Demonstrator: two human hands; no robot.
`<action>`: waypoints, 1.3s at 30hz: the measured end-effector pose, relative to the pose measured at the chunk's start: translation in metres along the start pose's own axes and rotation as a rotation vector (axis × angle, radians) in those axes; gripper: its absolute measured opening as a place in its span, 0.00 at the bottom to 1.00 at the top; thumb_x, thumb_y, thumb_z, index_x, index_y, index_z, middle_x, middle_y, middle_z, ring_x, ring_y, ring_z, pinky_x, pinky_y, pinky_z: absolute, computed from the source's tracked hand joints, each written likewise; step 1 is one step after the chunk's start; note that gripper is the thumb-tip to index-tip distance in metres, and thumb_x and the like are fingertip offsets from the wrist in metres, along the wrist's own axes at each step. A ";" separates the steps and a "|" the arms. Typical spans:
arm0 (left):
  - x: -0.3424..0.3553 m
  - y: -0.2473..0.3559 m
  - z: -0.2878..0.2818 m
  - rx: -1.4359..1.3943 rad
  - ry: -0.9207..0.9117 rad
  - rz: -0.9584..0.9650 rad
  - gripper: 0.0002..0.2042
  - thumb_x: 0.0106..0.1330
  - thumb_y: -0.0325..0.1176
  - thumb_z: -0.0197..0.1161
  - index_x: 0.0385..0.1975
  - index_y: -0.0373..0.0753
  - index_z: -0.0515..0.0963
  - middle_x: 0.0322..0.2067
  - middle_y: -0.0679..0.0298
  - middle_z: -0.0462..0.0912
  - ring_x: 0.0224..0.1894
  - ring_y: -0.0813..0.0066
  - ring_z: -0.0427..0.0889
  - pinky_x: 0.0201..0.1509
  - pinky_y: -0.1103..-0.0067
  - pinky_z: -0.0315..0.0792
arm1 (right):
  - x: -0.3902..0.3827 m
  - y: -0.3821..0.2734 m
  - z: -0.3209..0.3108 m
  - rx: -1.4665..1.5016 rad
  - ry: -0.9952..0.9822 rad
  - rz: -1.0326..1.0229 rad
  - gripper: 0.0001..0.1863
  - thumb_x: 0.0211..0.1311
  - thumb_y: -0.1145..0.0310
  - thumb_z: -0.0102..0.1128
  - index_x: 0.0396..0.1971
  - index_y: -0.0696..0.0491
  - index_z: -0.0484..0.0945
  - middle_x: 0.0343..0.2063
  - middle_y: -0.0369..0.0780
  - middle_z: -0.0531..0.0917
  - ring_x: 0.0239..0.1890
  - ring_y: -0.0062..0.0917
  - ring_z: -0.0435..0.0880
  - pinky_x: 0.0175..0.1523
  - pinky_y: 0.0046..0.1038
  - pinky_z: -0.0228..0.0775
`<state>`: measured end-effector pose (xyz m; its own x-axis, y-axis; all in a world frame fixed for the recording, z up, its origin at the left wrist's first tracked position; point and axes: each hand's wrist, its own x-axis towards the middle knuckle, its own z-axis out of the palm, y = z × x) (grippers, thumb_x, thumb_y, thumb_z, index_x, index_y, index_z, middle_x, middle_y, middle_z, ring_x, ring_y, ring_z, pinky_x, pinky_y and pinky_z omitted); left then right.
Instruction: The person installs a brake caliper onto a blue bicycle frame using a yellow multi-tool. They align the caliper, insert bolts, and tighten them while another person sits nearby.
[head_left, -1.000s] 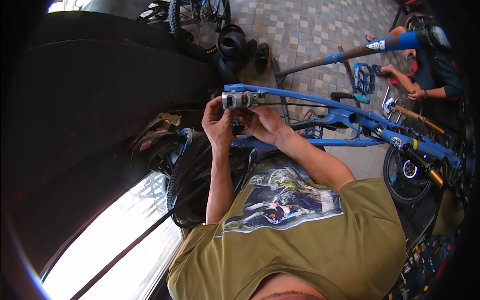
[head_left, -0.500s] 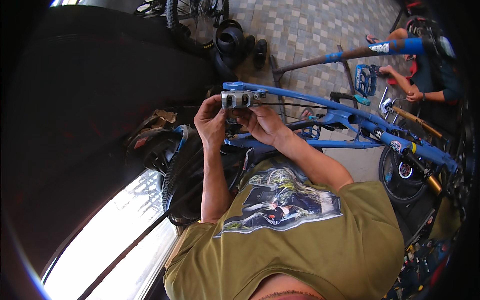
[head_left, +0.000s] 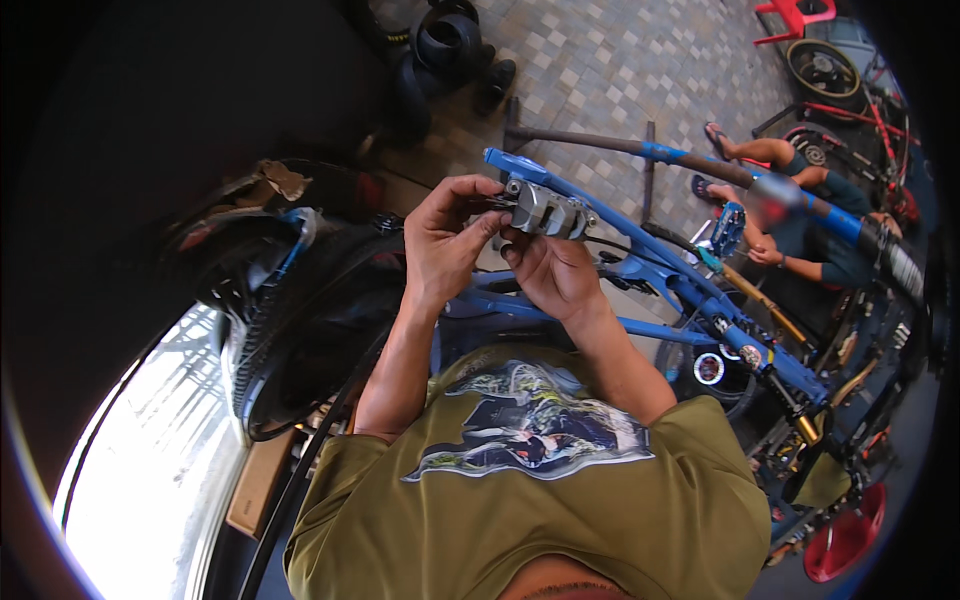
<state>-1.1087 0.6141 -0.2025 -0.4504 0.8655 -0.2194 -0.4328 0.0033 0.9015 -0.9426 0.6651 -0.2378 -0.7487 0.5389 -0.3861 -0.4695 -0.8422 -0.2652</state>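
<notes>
A silver bicycle brake caliper (head_left: 548,212) is held up in front of my chest, its slotted side facing up. My right hand (head_left: 562,282) grips it from below, fingers curled against its near side. My left hand (head_left: 440,245) is closed in a pinch at the caliper's left end, thumb and forefinger around something small and thin that I cannot make out. Just beyond the caliper, and partly hidden by it and my hands, runs a blue bicycle frame (head_left: 680,285), sloping down to the right.
A worn blue-and-brown stand tube (head_left: 680,160) crosses beyond the frame. Another person (head_left: 790,245) sits at the right near bike parts and a red stool (head_left: 795,18). Tyres (head_left: 270,340) stand to my left by a cardboard box (head_left: 262,482). Black shoes (head_left: 494,85) lie on the tiled floor (head_left: 590,70).
The caliper has moved right and tilted, its right end now lower. My left fingers have come off its top face to pinch at its left end. The whole view has shifted and turned.
</notes>
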 end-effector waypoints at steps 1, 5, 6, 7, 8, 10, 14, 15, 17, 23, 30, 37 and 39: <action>-0.002 0.001 0.002 0.001 0.005 0.001 0.14 0.62 0.14 0.68 0.47 0.31 0.80 0.44 0.64 0.84 0.45 0.79 0.84 0.52 0.81 0.80 | -0.002 -0.002 -0.002 -0.012 0.018 0.011 0.24 0.73 0.61 0.60 0.64 0.54 0.72 0.55 0.41 0.83 0.54 0.29 0.83 0.52 0.31 0.77; -0.001 -0.010 -0.005 0.104 -0.025 0.101 0.15 0.58 0.15 0.70 0.45 0.33 0.82 0.43 0.61 0.86 0.45 0.74 0.86 0.49 0.79 0.80 | -0.006 -0.007 0.004 -0.045 0.072 0.011 0.26 0.71 0.58 0.63 0.64 0.53 0.73 0.54 0.41 0.84 0.54 0.29 0.84 0.52 0.29 0.80; 0.003 -0.010 -0.007 0.177 -0.050 0.171 0.15 0.58 0.15 0.70 0.45 0.34 0.82 0.43 0.61 0.86 0.45 0.73 0.86 0.48 0.78 0.80 | -0.006 -0.006 0.005 -0.046 0.071 0.000 0.26 0.71 0.57 0.63 0.64 0.53 0.73 0.55 0.40 0.84 0.54 0.29 0.84 0.51 0.29 0.79; 0.006 -0.007 -0.008 0.250 -0.074 0.241 0.16 0.57 0.15 0.70 0.45 0.34 0.82 0.43 0.60 0.86 0.45 0.71 0.87 0.48 0.77 0.80 | -0.007 -0.007 0.004 -0.047 0.069 -0.011 0.26 0.71 0.57 0.62 0.64 0.52 0.72 0.55 0.40 0.84 0.54 0.28 0.84 0.51 0.29 0.79; 0.008 0.000 -0.008 0.251 -0.084 0.228 0.16 0.55 0.16 0.71 0.44 0.36 0.82 0.42 0.59 0.86 0.45 0.64 0.87 0.50 0.74 0.79 | -0.008 -0.009 0.002 -0.087 0.097 0.017 0.28 0.71 0.55 0.63 0.65 0.52 0.72 0.55 0.38 0.84 0.54 0.27 0.84 0.50 0.28 0.78; 0.015 0.006 -0.013 0.305 -0.122 0.281 0.17 0.54 0.17 0.72 0.44 0.36 0.82 0.41 0.59 0.86 0.45 0.61 0.86 0.50 0.72 0.79 | -0.008 -0.009 0.002 -0.094 0.109 0.030 0.29 0.70 0.53 0.62 0.65 0.51 0.72 0.55 0.38 0.84 0.54 0.26 0.84 0.48 0.27 0.76; 0.027 0.015 -0.021 0.346 -0.229 0.287 0.17 0.50 0.14 0.73 0.41 0.34 0.84 0.40 0.59 0.88 0.46 0.60 0.88 0.53 0.71 0.80 | -0.012 -0.011 0.004 -0.126 0.270 0.070 0.28 0.70 0.50 0.58 0.64 0.49 0.73 0.52 0.36 0.84 0.50 0.24 0.82 0.44 0.25 0.70; 0.029 0.013 -0.023 0.355 -0.258 0.296 0.17 0.50 0.15 0.73 0.40 0.34 0.84 0.40 0.58 0.88 0.46 0.60 0.88 0.53 0.70 0.80 | -0.013 -0.010 0.003 -0.146 0.314 0.082 0.27 0.71 0.49 0.57 0.63 0.49 0.74 0.52 0.36 0.84 0.50 0.24 0.82 0.43 0.25 0.69; 0.033 0.007 -0.025 0.319 -0.279 0.344 0.17 0.48 0.16 0.74 0.40 0.35 0.83 0.39 0.57 0.87 0.45 0.57 0.88 0.55 0.67 0.80 | -0.015 -0.013 0.005 -0.100 0.287 0.088 0.25 0.70 0.48 0.54 0.60 0.46 0.75 0.51 0.33 0.82 0.45 0.23 0.78 0.42 0.27 0.67; 0.042 0.002 -0.029 0.298 -0.353 0.420 0.17 0.45 0.18 0.76 0.38 0.33 0.83 0.37 0.55 0.86 0.43 0.57 0.88 0.57 0.65 0.79 | -0.026 -0.012 -0.012 -0.105 0.341 0.129 0.25 0.69 0.47 0.56 0.57 0.46 0.76 0.50 0.33 0.81 0.45 0.26 0.77 0.48 0.32 0.67; 0.039 0.000 -0.025 0.246 -0.364 0.342 0.18 0.46 0.16 0.75 0.39 0.32 0.81 0.37 0.55 0.85 0.42 0.56 0.87 0.52 0.66 0.80 | -0.043 -0.010 -0.023 -1.288 0.564 0.190 0.30 0.63 0.46 0.68 0.57 0.49 0.76 0.51 0.36 0.81 0.56 0.34 0.78 0.62 0.40 0.69; 0.038 0.002 -0.024 0.251 -0.359 0.238 0.17 0.49 0.16 0.74 0.40 0.32 0.81 0.37 0.56 0.86 0.42 0.59 0.86 0.50 0.70 0.79 | -0.038 -0.012 -0.015 -1.133 0.471 0.049 0.27 0.64 0.52 0.69 0.57 0.52 0.76 0.50 0.39 0.82 0.53 0.33 0.81 0.55 0.35 0.74; 0.036 0.003 -0.025 0.250 -0.355 0.188 0.17 0.49 0.16 0.73 0.40 0.32 0.81 0.37 0.57 0.86 0.42 0.60 0.86 0.50 0.71 0.78 | -0.035 -0.012 -0.005 -0.756 0.505 0.047 0.27 0.64 0.54 0.69 0.57 0.53 0.76 0.49 0.40 0.82 0.50 0.33 0.82 0.52 0.34 0.76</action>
<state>-1.1460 0.6330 -0.2171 -0.1891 0.9802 0.0585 -0.1485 -0.0875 0.9850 -0.9078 0.6564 -0.2256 -0.3814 0.5973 -0.7055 0.1217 -0.7241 -0.6789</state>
